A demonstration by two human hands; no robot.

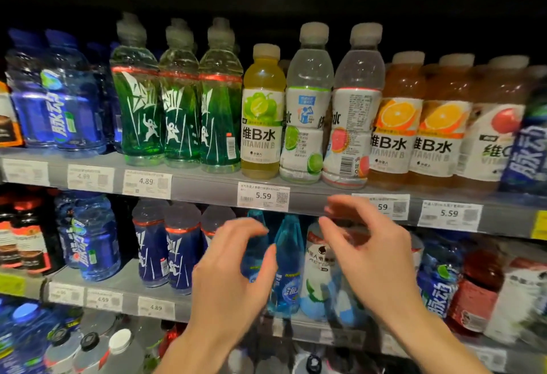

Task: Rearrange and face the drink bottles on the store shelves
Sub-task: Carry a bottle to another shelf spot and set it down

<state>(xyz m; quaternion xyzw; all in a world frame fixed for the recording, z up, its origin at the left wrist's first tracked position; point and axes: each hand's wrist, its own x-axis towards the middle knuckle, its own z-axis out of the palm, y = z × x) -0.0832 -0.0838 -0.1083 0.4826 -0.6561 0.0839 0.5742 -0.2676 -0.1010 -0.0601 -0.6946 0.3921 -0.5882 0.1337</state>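
hovering empty hands (233,267) before bottles (288,264)

You stand in a shop, at the drinks aisle. Grey metal shelves (207,179) run in tiers before you, each edge fitted with white paper price tags (263,196) printed 5.59, 4.89 and 4.99 beside small square codes. Rows of sealed plastic drink bottles crowd every tier: green-labelled clear bottles (177,113), orange-fruit vitamin bottles (393,134) and blue bottles (59,107), grouped by kind, several deep.
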